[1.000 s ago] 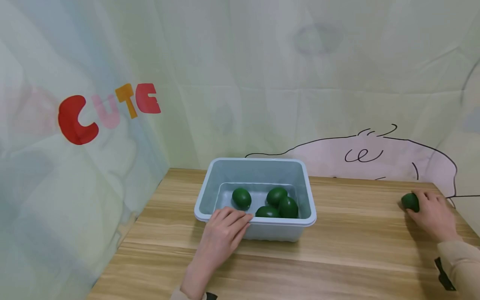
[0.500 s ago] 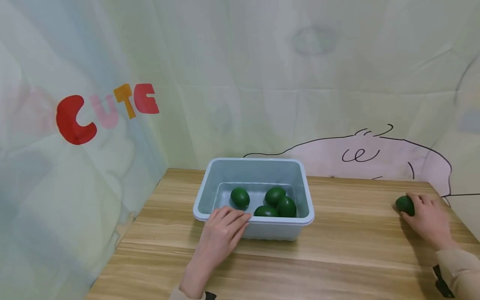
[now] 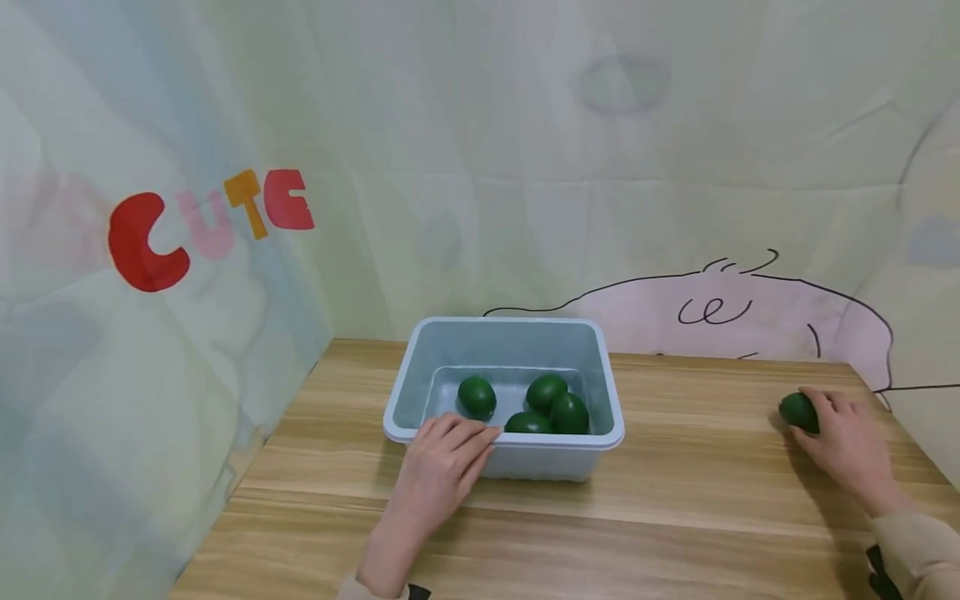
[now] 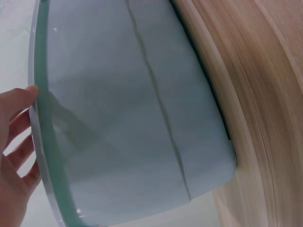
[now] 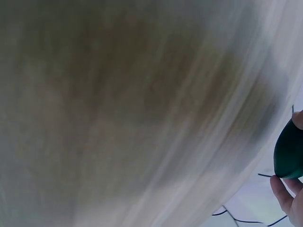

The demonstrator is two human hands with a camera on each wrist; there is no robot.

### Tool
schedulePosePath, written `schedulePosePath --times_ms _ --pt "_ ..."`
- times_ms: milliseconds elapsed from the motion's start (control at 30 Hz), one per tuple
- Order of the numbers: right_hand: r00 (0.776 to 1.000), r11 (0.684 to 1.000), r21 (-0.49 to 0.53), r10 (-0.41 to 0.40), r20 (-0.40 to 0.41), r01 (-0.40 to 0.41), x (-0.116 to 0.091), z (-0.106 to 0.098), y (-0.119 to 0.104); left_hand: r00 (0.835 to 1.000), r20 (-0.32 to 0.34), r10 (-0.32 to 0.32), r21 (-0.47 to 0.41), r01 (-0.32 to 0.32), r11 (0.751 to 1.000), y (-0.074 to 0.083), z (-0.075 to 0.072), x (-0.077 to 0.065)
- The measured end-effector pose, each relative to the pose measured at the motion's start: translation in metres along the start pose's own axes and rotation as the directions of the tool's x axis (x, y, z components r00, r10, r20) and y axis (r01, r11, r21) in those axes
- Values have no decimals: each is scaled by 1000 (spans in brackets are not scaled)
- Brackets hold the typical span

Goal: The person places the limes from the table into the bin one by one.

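Note:
A light blue plastic basin (image 3: pixel 504 463) stands on the wooden table, with several dark green avocados inside, one (image 3: pixel 477 397) on the left and the others grouped on the right. My left hand (image 3: pixel 444 461) grips its near rim; in the left wrist view the thumb (image 4: pixel 31 92) lies on the outer side and the fingers go behind the rim. Far off to the right, my right hand (image 3: pixel 849 442) holds another avocado (image 3: pixel 798 412) low over the table. The right wrist view shows this avocado (image 5: pixel 287 153) between thumb and fingers, partly cut off by the frame edge.
The wooden table (image 3: pixel 675 500) runs back to a printed cloth (image 3: pixel 480 167) that hangs behind it and along the left side. Table surface extends between the basin and my right hand.
My right hand has moved a little to the left with the avocado in its grip. The left hand stays on the basin's rim, and the whole head view has shifted slightly.

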State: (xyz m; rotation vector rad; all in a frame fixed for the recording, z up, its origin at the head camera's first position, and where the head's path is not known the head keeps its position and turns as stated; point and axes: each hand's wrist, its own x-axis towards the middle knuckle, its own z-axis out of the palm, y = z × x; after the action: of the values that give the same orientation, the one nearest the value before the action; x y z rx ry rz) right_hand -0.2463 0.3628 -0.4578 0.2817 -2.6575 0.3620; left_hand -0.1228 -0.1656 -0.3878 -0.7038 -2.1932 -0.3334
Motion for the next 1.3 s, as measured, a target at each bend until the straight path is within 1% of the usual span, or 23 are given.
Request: schedulePosePath --times_ms 100,233,467,633,700,800,967,1133,1300 --pt "999 999 4 -38 -20 39 0 -1 -4 1000 11 -7 2 7 1000 0 0 0" --pt "998 998 12 -60 -31 60 0 -3 -8 1000 15 -9 5 8 1000 0 0 0" --pt "999 999 24 -44 -5 44 1 -8 -19 1000 5 0 5 0 1000 -1 1 0" --pt "999 999 25 -47 -12 48 3 -11 -28 1000 14 -2 9 2 1000 -1 0 -1" --pt "998 998 30 -53 -22 53 4 -12 -31 1000 24 -8 8 8 1000 0 0 -1" --pt "997 997 28 -67 -40 68 5 -13 -35 1000 22 -7 6 7 1000 0 0 0" --pt "990 993 16 -117 -83 119 8 -16 -45 1000 -4 9 3 -9 1000 0 0 0" --pt "984 990 13 -138 -115 141 10 -17 -54 1000 -16 15 1 -15 1000 -1 1 0" --pt "974 985 3 -172 -150 175 12 -18 -64 1000 -3 4 -4 -5 1000 -1 1 0"
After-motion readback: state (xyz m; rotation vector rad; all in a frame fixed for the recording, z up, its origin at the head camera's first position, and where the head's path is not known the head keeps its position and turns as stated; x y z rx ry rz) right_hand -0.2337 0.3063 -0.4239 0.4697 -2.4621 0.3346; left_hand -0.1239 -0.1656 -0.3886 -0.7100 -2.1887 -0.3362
